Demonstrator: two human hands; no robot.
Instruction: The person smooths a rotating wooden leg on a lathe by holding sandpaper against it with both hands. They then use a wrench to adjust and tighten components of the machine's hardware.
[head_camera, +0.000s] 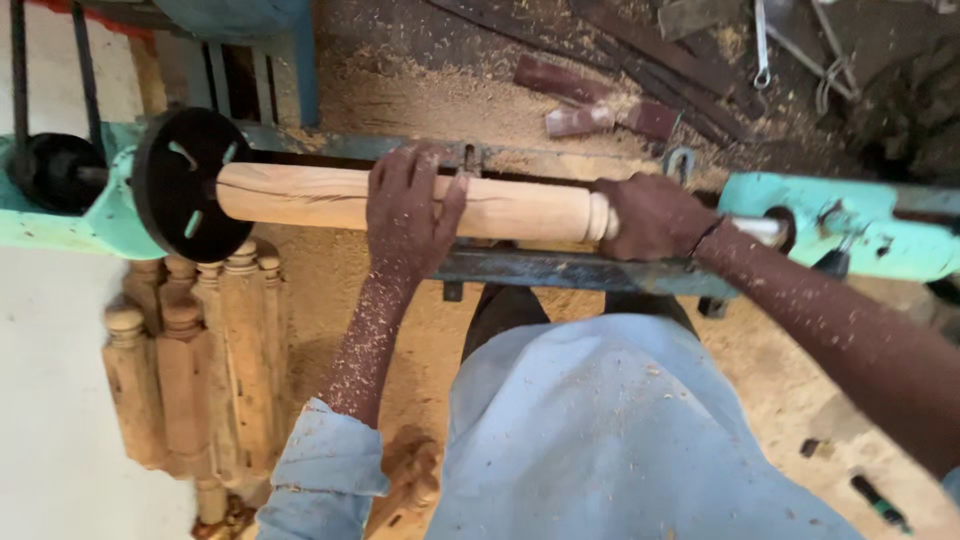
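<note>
A pale wooden cylinder (300, 197) lies horizontally on a turquoise lathe (860, 215), its left end against a black round faceplate (180, 185). My left hand (408, 210) rests flat over the middle of the cylinder, fingers spread across its top. My right hand (652, 215) is wrapped around the cylinder's right end, where a turned ring shows beside the fingers. Sawdust speckles both forearms. A dark metal tool rest (560, 270) runs below the cylinder.
Several finished turned wooden spindles (200, 350) stand bundled at the lower left. Sawdust covers the floor (780, 390). Metal bars and tools (700, 50) lie beyond the lathe at top right. A small dark tool (880, 503) lies on the floor at lower right.
</note>
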